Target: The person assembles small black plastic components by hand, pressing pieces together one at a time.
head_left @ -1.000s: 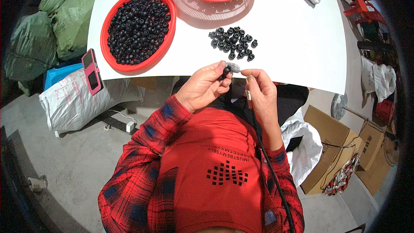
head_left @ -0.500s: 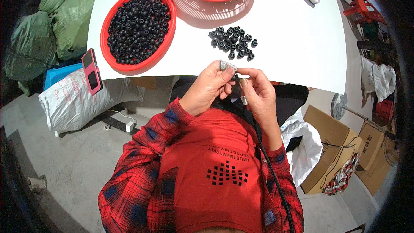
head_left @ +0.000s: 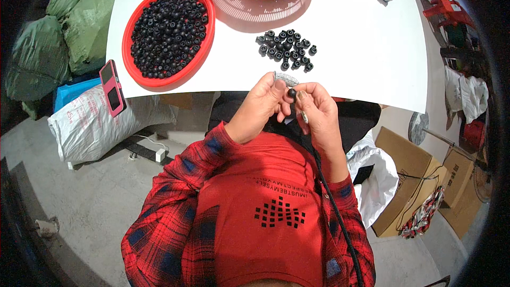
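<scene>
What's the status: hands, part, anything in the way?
Left hand and right hand close together. Round black part between them, exact grip unclear. Loose black parts beyond, on white table; nothing visibly blocking.

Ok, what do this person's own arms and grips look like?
The left sleeve and right sleeve are red plaid with dark blue patches and black lines. The left grip and right grip are bare hands without gloves. A black cable runs along the right sleeve's inner side.
</scene>
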A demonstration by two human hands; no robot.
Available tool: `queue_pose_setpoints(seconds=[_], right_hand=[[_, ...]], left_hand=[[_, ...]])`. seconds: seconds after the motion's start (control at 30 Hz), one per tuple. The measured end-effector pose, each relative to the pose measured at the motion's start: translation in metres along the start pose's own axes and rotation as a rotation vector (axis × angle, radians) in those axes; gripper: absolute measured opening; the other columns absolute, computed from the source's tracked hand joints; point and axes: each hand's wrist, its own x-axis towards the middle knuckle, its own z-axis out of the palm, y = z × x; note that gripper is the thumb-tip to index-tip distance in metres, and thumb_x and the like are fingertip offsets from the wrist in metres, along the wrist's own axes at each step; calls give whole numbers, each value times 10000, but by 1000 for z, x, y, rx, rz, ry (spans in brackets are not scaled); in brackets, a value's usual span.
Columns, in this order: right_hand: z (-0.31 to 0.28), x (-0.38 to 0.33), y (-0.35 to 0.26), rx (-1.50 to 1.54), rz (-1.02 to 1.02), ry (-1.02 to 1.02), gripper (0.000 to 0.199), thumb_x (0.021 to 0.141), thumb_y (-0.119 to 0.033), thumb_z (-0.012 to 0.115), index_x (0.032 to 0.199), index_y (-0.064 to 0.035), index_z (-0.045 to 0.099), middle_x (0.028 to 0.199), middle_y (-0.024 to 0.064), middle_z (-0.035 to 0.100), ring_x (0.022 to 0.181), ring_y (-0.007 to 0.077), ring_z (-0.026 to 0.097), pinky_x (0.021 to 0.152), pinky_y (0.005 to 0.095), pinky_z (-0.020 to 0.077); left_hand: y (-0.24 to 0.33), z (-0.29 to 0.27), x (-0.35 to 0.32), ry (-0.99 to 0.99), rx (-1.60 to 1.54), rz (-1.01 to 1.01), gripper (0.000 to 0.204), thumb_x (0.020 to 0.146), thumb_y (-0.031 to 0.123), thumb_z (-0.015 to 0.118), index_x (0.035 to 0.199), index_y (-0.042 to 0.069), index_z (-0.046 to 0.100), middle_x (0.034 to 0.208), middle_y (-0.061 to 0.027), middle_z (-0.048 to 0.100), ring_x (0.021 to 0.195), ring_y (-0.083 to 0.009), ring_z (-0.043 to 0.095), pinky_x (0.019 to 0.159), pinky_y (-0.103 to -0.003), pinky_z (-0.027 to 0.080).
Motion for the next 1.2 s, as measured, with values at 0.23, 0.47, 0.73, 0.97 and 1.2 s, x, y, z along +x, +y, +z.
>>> queue_pose_setpoints(seconds=[0.23, 0.47, 0.73, 0.97, 1.2], right_hand=[[-3, 2, 3, 288, 71, -19, 208, 950, -202, 546, 1020, -6, 541, 650, 14, 527, 432, 37, 385, 356, 165, 286], [-1, 3, 9, 427, 149, -86, 160, 951, -194, 544, 934, -36, 526, 636, 5, 512, 414, 45, 380, 352, 165, 286], [0, -2, 5, 28, -11, 55, 153, 965, -162, 504, 1016, -26, 555, 668, -37, 503, 474, 14, 402, 390, 169, 319], [-2, -10, 3, -136, -139, 95, 180, 945, -133, 532, 1079, -16, 560, 651, -49, 490, 478, 8, 399, 404, 159, 303], [0, -22, 11, -258, -246, -109, 315, 857, -30, 614, 1169, -32, 569, 702, -71, 478, 596, -6, 421, 539, 155, 355]], left_hand=[[3, 6, -3, -40, 260, 94, 280, 975, 292, 507, 1135, 63, 504, 862, 14, 547, 664, -33, 491, 542, -160, 390], [-6, 3, 0, -15, 243, 163, 294, 967, 337, 511, 1098, 74, 532, 807, 34, 545, 625, -14, 461, 527, -136, 356], [12, -1, -2, -34, -86, -77, 358, 979, 391, 435, 1029, 47, 521, 834, -21, 589, 558, -44, 489, 454, -148, 375], [9, -4, -4, 3, -190, -191, 335, 949, 384, 499, 961, 50, 515, 815, -30, 576, 565, -57, 521, 427, -157, 380], [-3, -14, -15, -128, -150, -168, 320, 901, 385, 584, 913, 66, 553, 690, 14, 547, 495, -25, 471, 409, -140, 341]])
